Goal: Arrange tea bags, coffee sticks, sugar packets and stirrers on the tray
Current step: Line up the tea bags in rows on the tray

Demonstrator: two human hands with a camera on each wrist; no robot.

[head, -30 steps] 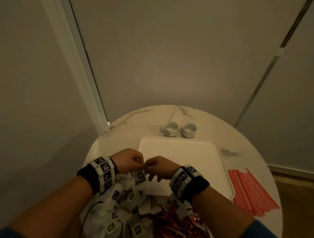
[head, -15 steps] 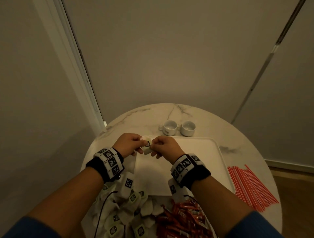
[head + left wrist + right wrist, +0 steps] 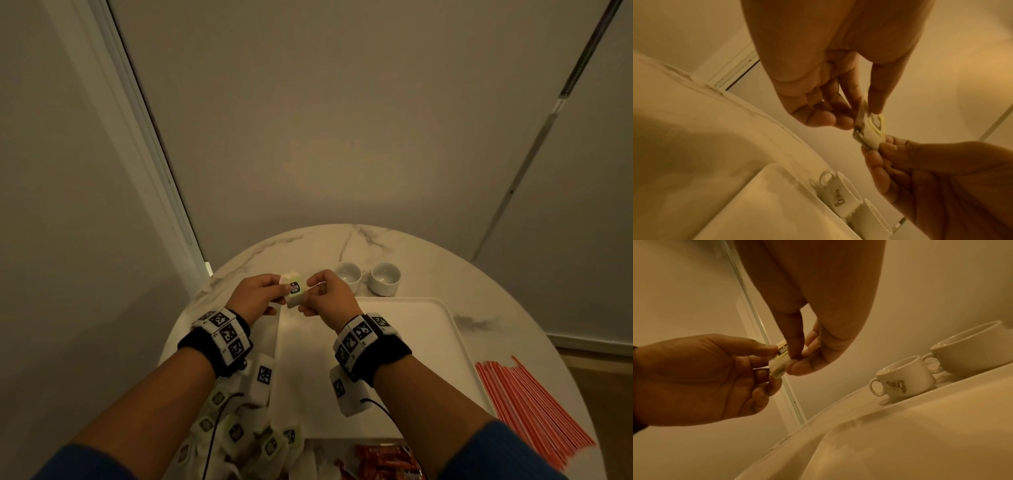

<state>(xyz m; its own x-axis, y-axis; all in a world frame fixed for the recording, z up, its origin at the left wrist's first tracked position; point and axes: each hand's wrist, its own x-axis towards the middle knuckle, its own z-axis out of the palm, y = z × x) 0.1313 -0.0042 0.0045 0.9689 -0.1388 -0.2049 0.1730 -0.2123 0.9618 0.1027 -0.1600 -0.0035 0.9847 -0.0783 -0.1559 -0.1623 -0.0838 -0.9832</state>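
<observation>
Hands had risen from the heap of tea bags [image 3: 239, 442] at the table's near edge: the left hand [image 3: 255, 296] and right hand [image 3: 327, 294] both pinched one tea bag [image 3: 294, 289] between them, held above the tray's [image 3: 428, 342] far-left corner, near two cups [image 3: 366, 277]. With the tray bare, arranging had likely only begun; stirrers [image 3: 534, 411] lay right.

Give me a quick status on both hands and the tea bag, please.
Left hand and right hand both pinching one tea bag, held up above the tray's far left corner. Tray bare. Nothing in the way.
</observation>
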